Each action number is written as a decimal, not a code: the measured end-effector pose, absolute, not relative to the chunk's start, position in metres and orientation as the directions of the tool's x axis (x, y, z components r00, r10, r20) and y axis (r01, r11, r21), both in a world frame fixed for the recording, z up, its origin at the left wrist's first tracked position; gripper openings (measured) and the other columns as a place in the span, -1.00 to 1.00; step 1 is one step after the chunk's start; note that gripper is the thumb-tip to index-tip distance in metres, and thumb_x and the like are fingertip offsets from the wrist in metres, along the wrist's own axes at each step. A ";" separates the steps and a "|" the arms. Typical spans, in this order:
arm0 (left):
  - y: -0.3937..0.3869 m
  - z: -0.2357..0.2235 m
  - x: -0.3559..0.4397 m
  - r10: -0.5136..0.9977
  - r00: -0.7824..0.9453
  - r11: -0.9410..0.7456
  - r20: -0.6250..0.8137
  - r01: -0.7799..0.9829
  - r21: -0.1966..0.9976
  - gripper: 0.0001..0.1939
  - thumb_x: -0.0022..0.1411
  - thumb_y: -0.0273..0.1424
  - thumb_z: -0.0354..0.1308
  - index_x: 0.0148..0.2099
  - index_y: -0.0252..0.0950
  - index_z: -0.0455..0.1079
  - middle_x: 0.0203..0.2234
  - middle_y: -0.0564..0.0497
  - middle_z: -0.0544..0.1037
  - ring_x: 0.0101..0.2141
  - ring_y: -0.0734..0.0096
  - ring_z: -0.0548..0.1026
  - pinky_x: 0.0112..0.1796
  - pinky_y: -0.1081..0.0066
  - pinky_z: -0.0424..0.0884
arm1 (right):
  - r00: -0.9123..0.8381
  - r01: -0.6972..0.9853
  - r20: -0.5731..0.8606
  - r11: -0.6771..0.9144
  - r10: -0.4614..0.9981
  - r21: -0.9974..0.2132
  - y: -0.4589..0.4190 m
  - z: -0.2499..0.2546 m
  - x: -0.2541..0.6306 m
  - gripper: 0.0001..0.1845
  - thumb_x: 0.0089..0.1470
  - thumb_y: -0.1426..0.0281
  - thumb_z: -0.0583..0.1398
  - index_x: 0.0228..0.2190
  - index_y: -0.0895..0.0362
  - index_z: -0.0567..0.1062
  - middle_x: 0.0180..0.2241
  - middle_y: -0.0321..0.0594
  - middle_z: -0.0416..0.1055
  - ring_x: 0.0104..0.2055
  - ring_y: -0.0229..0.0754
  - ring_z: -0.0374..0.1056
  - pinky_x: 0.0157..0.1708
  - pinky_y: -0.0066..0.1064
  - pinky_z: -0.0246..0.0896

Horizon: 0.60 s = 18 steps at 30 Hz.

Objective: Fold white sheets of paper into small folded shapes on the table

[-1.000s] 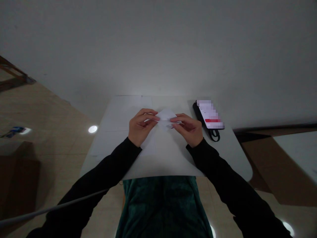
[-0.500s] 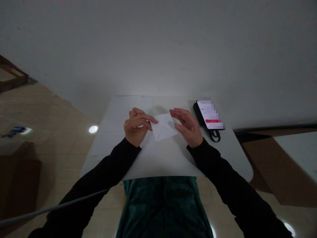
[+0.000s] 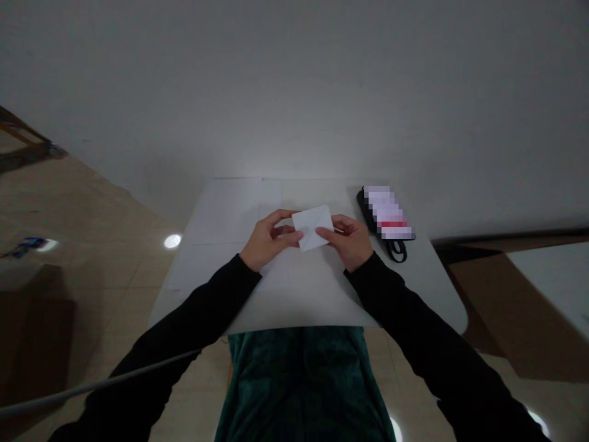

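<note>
A small folded square of white paper (image 3: 313,228) is held a little above the middle of the white table, with crease lines showing on its face. My left hand (image 3: 269,239) pinches its left corner between thumb and fingers. My right hand (image 3: 347,241) grips its right corner from the other side. The fingers hide both of those corners. Black sleeves cover both forearms.
Pale paper sheets (image 3: 230,224) lie flat on the table (image 3: 304,310) under the hands. A smartphone (image 3: 387,212) with a pixelated screen and a black case rests at the far right, with a black loop of cord (image 3: 398,251) beside it. A grey rod (image 3: 101,380) crosses the lower left.
My right hand has closed from a spread pose onto the paper. The paper has shifted slightly up and right, and both hands now hold it.
</note>
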<state>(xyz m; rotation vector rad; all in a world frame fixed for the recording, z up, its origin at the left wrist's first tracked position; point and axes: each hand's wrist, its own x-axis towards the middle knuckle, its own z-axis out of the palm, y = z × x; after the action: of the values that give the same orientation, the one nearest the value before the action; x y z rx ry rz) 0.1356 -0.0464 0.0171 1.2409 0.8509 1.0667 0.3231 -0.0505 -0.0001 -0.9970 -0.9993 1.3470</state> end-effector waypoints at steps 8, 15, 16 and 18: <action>-0.048 0.013 0.138 0.978 0.162 -0.127 0.130 -0.031 0.991 -0.77 0.03 -0.27 0.32 -0.38 -0.33 0.43 -0.26 -0.05 0.55 -0.28 0.38 0.51 -0.20 0.34 0.44 | -0.030 -0.217 0.062 0.054 0.998 -0.975 -0.055 0.002 0.318 -0.67 -0.34 0.28 0.43 -0.51 0.13 0.47 -0.46 -0.28 0.54 -0.45 -0.25 0.44 -0.38 -0.32 0.43; -0.056 0.010 0.141 0.925 0.143 -0.367 0.351 0.111 0.923 -0.83 0.19 -0.28 0.19 -0.24 -0.27 0.41 -0.29 -0.02 0.53 -0.29 0.39 0.49 -0.25 0.37 0.43 | 0.055 -0.142 0.126 0.133 0.991 -0.981 -0.059 0.002 0.314 -0.68 -0.32 0.30 0.42 -0.50 0.11 0.44 -0.50 -0.32 0.50 -0.48 -0.25 0.44 -0.45 -0.36 0.44; -0.057 0.012 0.141 0.899 0.147 -0.433 0.412 0.156 0.888 -0.86 0.21 -0.30 0.16 -0.23 -0.26 0.40 -0.22 -0.05 0.52 -0.23 0.36 0.48 -0.19 0.34 0.42 | 0.073 -0.140 0.134 0.143 0.988 -0.980 -0.060 0.002 0.313 -0.69 -0.31 0.31 0.42 -0.50 0.11 0.44 -0.51 -0.32 0.49 -0.48 -0.25 0.44 -0.45 -0.36 0.44; -0.060 0.014 0.142 0.833 0.152 -0.553 0.532 0.254 0.794 -0.90 0.24 -0.34 0.14 -0.23 -0.25 0.40 -0.03 -0.09 0.45 -0.07 0.30 0.43 -0.06 0.27 0.38 | 0.098 -0.134 0.149 0.161 0.984 -0.978 -0.061 0.003 0.312 -0.69 -0.31 0.33 0.41 -0.48 0.11 0.44 -0.50 -0.32 0.49 -0.46 -0.24 0.44 -0.45 -0.36 0.45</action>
<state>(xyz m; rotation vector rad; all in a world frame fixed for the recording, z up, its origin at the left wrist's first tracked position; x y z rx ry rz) 0.1418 -0.0601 0.0143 1.9007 1.0334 1.4125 0.3118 -0.0613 0.0026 -1.0329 -1.1118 1.0956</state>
